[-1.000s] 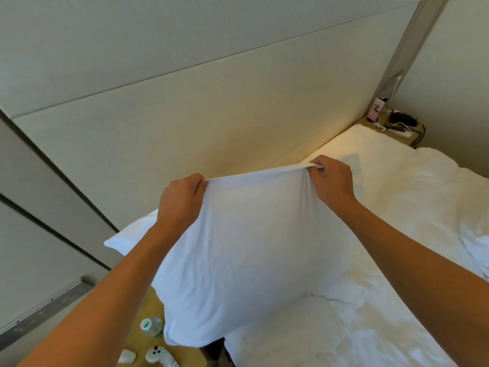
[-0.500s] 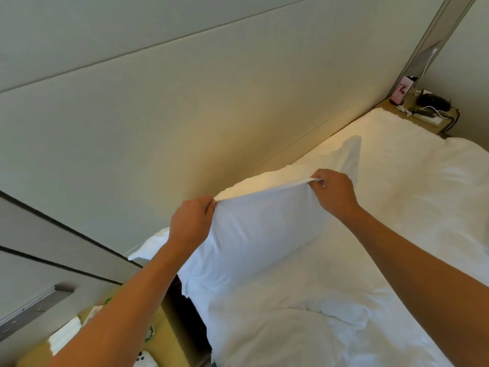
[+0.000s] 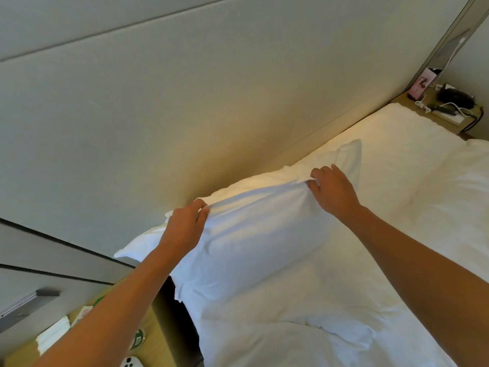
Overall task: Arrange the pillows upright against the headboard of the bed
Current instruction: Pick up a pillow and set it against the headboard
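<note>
A white pillow (image 3: 254,234) rests on the bed (image 3: 397,197) at its left end, leaning toward the beige padded headboard (image 3: 185,115). My left hand (image 3: 185,229) pinches the pillow's top edge near its left corner. My right hand (image 3: 330,189) pinches the same top edge further right. Behind the front pillow a second white pillow (image 3: 341,154) shows, lying against the headboard's base. The bed's sheet and duvet are white and rumpled.
A wooden nightstand (image 3: 153,348) at lower left holds tissues (image 3: 53,335), a green-labelled bottle (image 3: 137,339) and a white controller (image 3: 131,362). A far nightstand (image 3: 439,120) at upper right holds a pink box (image 3: 420,84), a black device and cables.
Both hands have lowered the pillow from held up in the air down onto the bed, and its bottom now sits on the mattress against the headboard.
</note>
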